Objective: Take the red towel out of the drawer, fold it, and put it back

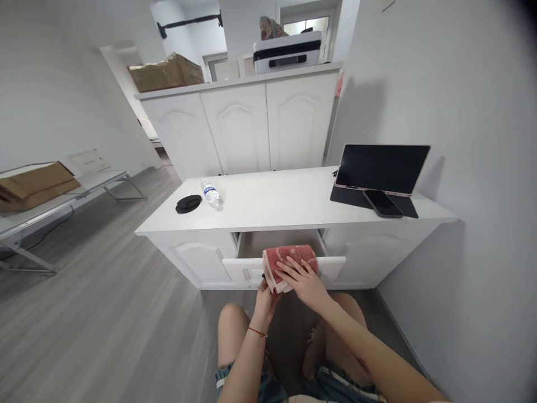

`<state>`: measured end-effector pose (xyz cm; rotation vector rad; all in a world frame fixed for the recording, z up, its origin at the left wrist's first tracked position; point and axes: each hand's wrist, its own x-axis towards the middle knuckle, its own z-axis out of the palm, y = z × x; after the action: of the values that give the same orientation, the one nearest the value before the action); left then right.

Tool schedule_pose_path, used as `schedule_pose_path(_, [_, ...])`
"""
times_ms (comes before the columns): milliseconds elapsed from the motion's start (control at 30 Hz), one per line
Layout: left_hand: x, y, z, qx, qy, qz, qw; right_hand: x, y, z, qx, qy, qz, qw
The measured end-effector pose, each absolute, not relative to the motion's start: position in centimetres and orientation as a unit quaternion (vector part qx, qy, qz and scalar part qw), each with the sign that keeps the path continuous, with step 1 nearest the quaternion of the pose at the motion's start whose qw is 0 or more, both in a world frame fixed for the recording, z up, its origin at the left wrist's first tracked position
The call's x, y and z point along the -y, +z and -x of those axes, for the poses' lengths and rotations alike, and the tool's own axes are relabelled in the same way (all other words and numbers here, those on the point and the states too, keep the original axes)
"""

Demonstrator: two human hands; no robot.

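head view shows a folded red-and-white patterned towel (pixel 272 259) between the person's two hands, at the front of a drawer (pixel 251 245) that stands pulled out from the white cabinet (pixel 272 202). the left hand (pixel 265 301), with a red string bracelet (pixel 257 332) at its wrist, has a narrow hold on the towel's lower left corner, its fingers partly hidden under the cloth; the right hand (pixel 305 285) lies flat across the upper face, fingers slightly spread, pressing or smoothing rather than clasping, as far as i can judge. as for progress, the drawer is already out and the towel is already in a compact bundle with layered edges, so the folding looks mostly or wholly done. what seems left is the towel's placing and the drawer's closing: the bundle is not lying down inside, but overlaps the drawer's front edge from this angle, and whether it rests on that edge or is held just clear of it cannot be told. the visible part of the drawer's inside is bare, though the towel and hands hide some of it. on the cabinet top, the plastic water bottle (pixel 210 193), the tablet (pixel 381 169) and the smartphone (pixel 382 203) lie or stand well apart from the hands and appear to play no part in the work.
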<state>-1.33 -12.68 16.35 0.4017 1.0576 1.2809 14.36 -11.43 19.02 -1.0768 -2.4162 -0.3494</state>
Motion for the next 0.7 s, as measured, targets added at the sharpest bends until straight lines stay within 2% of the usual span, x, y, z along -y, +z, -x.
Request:
schedule_pose_path(400, [12.6,15.8,2.0,-0.456,0.561,-0.159,0.672,13.7,13.6,-20.5,0.77,-0.188,0.515,0.327])
schedule_pose_path(700, [12.5,15.6,1.8,-0.456,0.566,-0.147,0.67,14.3,9.1,-17.1,0.613,-0.156,0.602,0.488])
